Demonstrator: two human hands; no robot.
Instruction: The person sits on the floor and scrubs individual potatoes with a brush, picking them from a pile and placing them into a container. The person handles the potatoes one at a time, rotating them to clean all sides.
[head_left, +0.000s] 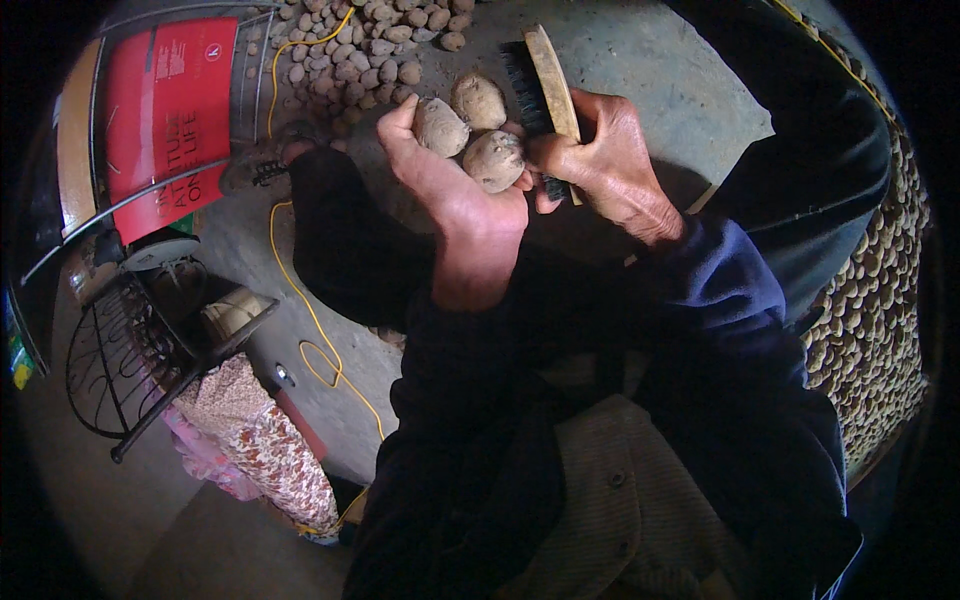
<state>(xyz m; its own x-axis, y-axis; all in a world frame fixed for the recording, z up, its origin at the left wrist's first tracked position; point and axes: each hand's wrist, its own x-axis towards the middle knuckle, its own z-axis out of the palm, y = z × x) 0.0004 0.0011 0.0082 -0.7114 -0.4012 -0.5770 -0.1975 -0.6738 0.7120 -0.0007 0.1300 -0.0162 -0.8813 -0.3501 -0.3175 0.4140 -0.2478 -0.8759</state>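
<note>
Three round, tan, dusty tubers that look like potatoes are bunched together in my left hand (469, 180). One potato-like tuber (441, 127) lies against the thumb, a second tuber (478, 102) sits at the far side, and a third tuber (494, 160) rests nearest the wrist. My right hand (611, 161) grips a wooden-backed brush (553, 82), its dark bristles turned left towards the tubers. The fingertips of both hands come close together beside the third tuber; whether the bristles touch it is hard to tell.
A heap of similar tubers (367, 64) lies on the concrete floor (330, 285) beyond my hands. A yellow cord (304, 300) winds along the left. A red bag or panel (169, 124) and a black metal rack (112, 360) stand at left. Many pale rounded pieces (870, 337) lie spread at right.
</note>
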